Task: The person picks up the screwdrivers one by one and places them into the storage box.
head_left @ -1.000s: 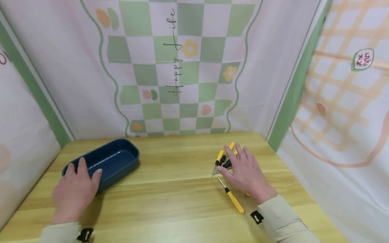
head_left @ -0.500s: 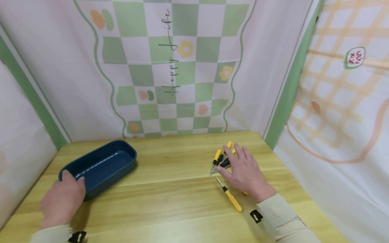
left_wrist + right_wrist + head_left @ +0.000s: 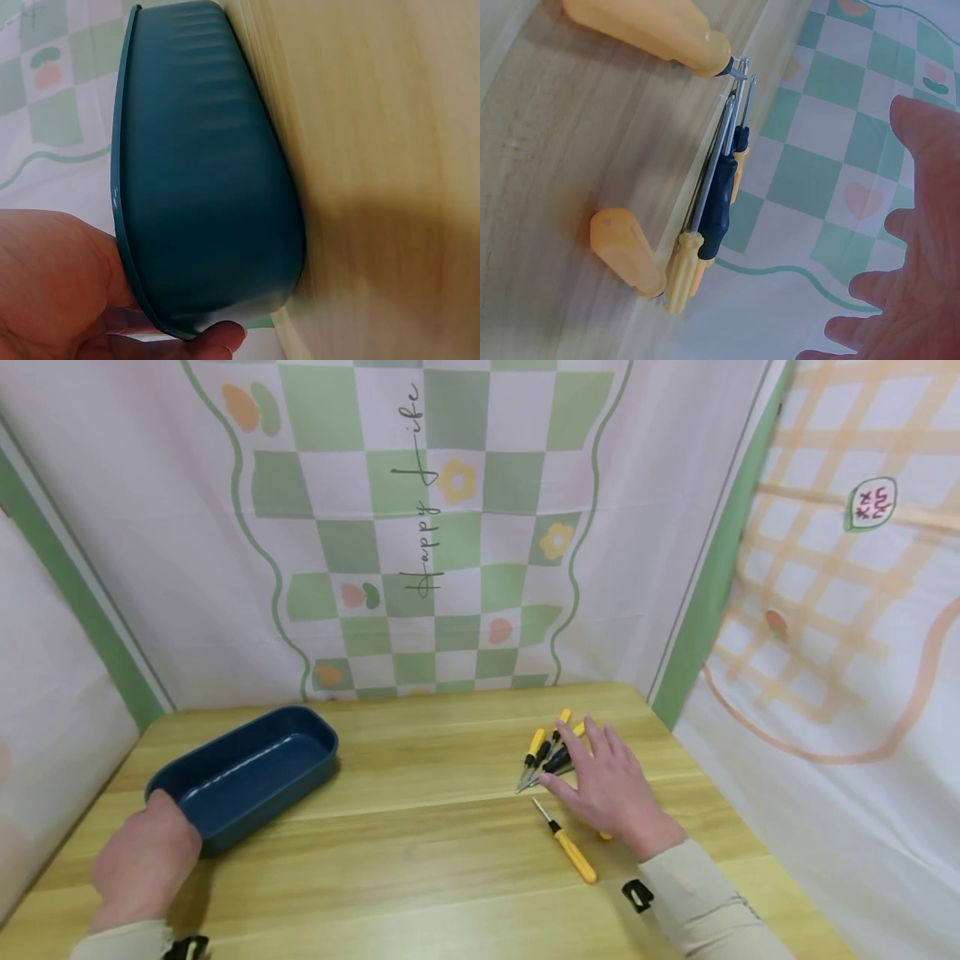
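Observation:
A dark blue oblong tray (image 3: 277, 810) stands at the left of the table. My left hand (image 3: 146, 860) grips its near left end, and in the left wrist view fingertips (image 3: 221, 337) wrap that end below the rim. Over at the right, my right hand (image 3: 603, 785) hovers with spread fingers above a cluster of screwdrivers and holds nothing. Among them are a yellow-handled screwdriver (image 3: 536, 742) and a black-handled one (image 3: 718, 202). A separate yellow screwdriver (image 3: 576, 856) lies nearer the front. Another yellow handle (image 3: 604, 836) is mostly hidden beneath my right wrist.
The wooden table (image 3: 405, 860) ends at the back against a printed checkered curtain (image 3: 408, 635). Further fabric hangs on both sides, including a right-hand curtain (image 3: 817, 693) beside the table edge.
My left hand has moved left and down from over the tray to its near left end and curled round it. My right hand stays nearly still over the screwdrivers.

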`<state>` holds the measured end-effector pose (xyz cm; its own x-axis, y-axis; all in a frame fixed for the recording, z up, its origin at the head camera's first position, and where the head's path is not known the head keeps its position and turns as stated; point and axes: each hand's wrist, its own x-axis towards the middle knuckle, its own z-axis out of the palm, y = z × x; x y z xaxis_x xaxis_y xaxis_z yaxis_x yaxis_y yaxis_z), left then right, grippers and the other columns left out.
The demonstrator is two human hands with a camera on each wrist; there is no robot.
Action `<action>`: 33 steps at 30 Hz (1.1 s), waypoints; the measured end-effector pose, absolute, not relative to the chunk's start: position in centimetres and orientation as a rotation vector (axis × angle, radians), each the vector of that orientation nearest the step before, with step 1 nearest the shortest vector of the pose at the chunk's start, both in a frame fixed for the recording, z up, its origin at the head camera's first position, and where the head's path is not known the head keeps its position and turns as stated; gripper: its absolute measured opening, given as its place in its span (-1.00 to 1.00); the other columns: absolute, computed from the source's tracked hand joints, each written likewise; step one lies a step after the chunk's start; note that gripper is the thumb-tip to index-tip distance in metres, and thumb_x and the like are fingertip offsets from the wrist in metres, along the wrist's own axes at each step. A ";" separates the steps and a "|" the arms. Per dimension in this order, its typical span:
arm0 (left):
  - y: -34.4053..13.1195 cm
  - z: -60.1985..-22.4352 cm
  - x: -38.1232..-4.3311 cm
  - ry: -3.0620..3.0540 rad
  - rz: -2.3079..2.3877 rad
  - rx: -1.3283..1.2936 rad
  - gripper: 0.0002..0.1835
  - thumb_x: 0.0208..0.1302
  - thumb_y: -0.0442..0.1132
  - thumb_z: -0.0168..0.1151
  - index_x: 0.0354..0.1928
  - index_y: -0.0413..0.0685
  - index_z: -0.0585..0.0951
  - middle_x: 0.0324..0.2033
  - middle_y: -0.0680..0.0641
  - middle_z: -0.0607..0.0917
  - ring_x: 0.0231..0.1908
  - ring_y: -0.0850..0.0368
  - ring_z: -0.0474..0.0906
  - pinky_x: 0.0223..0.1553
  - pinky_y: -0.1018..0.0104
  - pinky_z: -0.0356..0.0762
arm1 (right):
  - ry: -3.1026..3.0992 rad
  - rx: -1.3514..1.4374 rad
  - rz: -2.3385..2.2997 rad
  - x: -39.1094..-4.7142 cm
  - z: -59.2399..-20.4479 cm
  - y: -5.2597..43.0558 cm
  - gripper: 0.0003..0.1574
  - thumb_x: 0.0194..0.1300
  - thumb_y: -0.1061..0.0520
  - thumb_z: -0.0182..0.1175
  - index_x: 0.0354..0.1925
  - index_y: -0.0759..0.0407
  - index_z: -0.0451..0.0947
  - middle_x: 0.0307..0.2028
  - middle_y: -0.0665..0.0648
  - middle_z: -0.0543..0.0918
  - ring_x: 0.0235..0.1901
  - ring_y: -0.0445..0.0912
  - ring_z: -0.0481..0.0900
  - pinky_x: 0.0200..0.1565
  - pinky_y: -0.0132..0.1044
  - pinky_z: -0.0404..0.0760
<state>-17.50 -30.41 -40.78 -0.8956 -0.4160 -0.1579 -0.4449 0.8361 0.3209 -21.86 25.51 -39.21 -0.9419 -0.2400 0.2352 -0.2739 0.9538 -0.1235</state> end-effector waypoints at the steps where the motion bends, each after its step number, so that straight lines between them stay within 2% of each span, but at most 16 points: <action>1: -30.4 -40.8 -17.5 2.940 0.545 -0.681 -0.35 0.42 -0.28 -0.05 0.43 -0.51 0.07 0.07 -0.67 0.52 -0.07 -0.57 0.59 -0.39 -0.30 0.60 | -2.890 0.386 0.222 -21.8 -39.2 25.6 0.09 0.48 -0.51 -0.02 0.67 0.00 -0.02 0.58 0.49 0.01 0.52 0.54 -0.02 0.44 0.53 0.12; 9: -29.9 -40.7 -17.5 2.955 0.527 -0.635 -0.32 0.44 -0.27 -0.02 0.47 -0.46 0.07 0.11 -0.67 0.49 -0.04 -0.61 0.57 -0.39 -0.34 0.61 | -2.906 0.379 0.225 -21.6 -39.1 26.2 0.09 0.50 -0.47 0.00 0.67 0.04 -0.03 0.58 0.50 0.00 0.51 0.56 -0.02 0.43 0.53 0.12; 20: -29.5 -40.9 -17.3 3.016 0.538 -0.561 -0.36 0.39 -0.31 -0.01 0.41 -0.50 0.12 0.08 -0.67 0.51 -0.10 -0.62 0.57 -0.44 -0.32 0.61 | -2.908 0.380 0.194 -21.6 -39.1 26.8 0.05 0.52 -0.40 0.03 0.67 0.08 -0.02 0.58 0.51 0.03 0.50 0.55 0.03 0.43 0.50 0.19; 27: -29.1 -40.7 -17.7 2.988 0.507 -0.562 -0.22 0.44 -0.29 -0.02 0.56 -0.47 -0.06 0.17 -0.68 0.44 -0.02 -0.65 0.54 -0.33 -0.37 0.63 | -2.920 0.375 0.196 -21.5 -39.2 27.0 0.06 0.51 -0.37 0.09 0.67 0.06 -0.04 0.57 0.53 0.04 0.46 0.55 0.15 0.35 0.52 0.30; 33: -28.7 -40.5 -17.5 2.993 0.512 -0.537 -0.21 0.44 -0.30 -0.02 0.55 -0.50 -0.07 0.17 -0.68 0.44 -0.01 -0.65 0.53 -0.30 -0.35 0.63 | -2.942 0.369 0.226 -21.3 -39.4 27.0 0.09 0.49 -0.37 0.11 0.69 0.01 -0.10 0.56 0.54 0.03 0.43 0.56 0.21 0.33 0.51 0.34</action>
